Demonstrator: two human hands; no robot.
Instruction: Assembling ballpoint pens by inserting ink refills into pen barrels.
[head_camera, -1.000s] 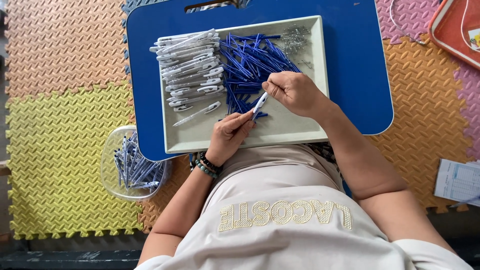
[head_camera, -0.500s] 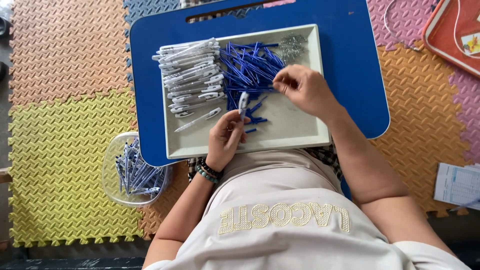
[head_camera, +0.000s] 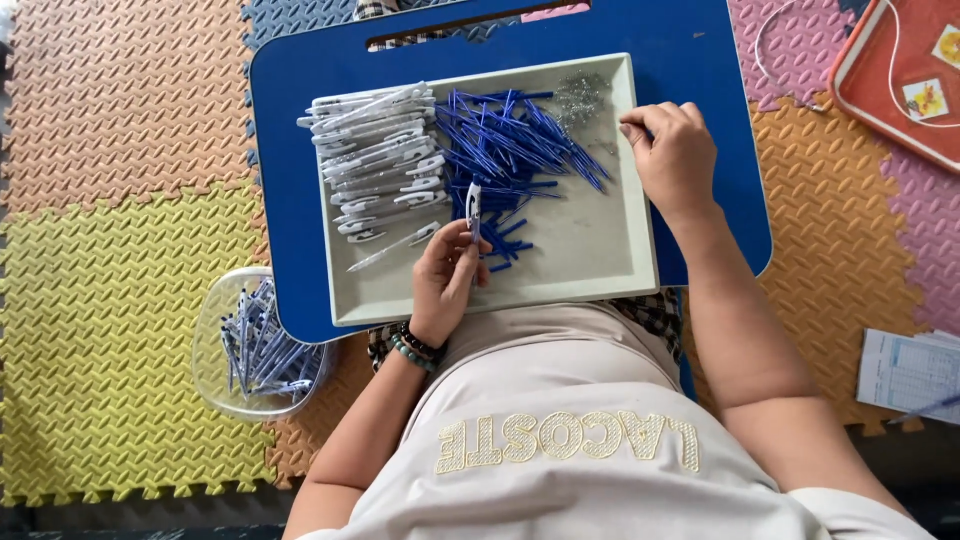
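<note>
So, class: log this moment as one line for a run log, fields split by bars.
left hand: holds pen upright | right hand: reaches springs | tray: white barrels, blue refills | tub: finished pens

White printed paper sheet (head_camera: 908, 372) on mat, lower right, two sm. square cards (head_camera: 924, 98) in red tray (head_camera: 862, 92), top right

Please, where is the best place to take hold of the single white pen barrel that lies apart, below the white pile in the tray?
Probably at the middle of the barrel, pinched across its width from above. It lies flat and slanted on the tray floor, apart from the white pile, with bare space on both long sides for fingertips.
</note>
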